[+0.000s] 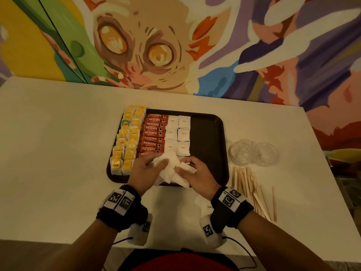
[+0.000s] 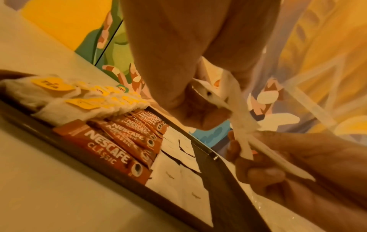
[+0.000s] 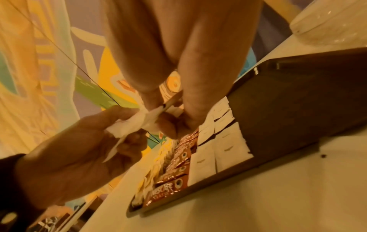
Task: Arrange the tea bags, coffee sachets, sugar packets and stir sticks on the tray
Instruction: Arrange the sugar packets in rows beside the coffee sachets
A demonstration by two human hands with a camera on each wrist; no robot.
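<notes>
Both hands hold a loose bunch of sugar packets (image 1: 172, 171) over the tray's (image 1: 211, 133) near edge, left hand (image 1: 145, 169) and right hand (image 1: 197, 176) fingers curled round them. Fumbling could drop packets onto the neat coffee sachets (image 1: 154, 133) beside them, scattering that row.

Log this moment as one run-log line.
left hand: grips sugar packets | right hand: grips same bunch | tray: tea, coffee, sugar rows laid | stir sticks: on table
</notes>
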